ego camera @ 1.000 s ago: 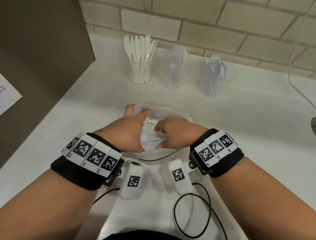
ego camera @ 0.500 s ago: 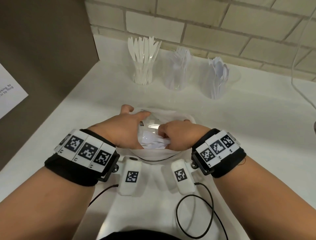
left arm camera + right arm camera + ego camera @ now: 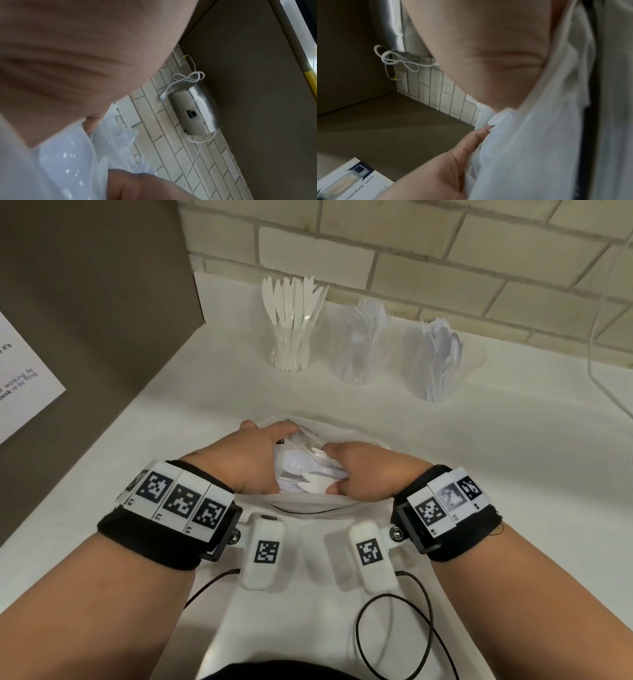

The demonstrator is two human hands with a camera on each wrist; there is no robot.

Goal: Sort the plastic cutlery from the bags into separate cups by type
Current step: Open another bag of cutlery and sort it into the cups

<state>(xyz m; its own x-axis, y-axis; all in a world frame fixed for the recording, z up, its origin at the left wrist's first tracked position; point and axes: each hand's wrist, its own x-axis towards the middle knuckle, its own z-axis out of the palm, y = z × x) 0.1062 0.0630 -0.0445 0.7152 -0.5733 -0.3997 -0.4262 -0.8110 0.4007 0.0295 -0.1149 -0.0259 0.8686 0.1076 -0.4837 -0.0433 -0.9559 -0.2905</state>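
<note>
A clear plastic bag (image 3: 346,433) of white cutlery lies on the counter in front of me. My left hand (image 3: 270,436) grips its left edge and my right hand (image 3: 334,467) curls on its right edge, holding the mouth apart. Inside, a spoon (image 3: 294,465) and a fork (image 3: 313,486) show between the hands. At the back stand three clear cups: knives (image 3: 294,337), forks (image 3: 366,344), spoons (image 3: 442,354). In the right wrist view the bag film (image 3: 530,135) runs beside my palm. The left wrist view shows the film (image 3: 65,162) under my palm.
A white counter (image 3: 513,457) runs to a brick wall (image 3: 445,261). A brown panel (image 3: 85,302) with a printed sheet (image 3: 20,392) closes the left side. A white cord (image 3: 596,364) hangs at the right. A steel appliance (image 3: 193,108) is mounted above.
The bag's mouth has been pulled wider, and more cutlery shows between the hands. My right hand has shifted from the middle of the opening to its right edge.
</note>
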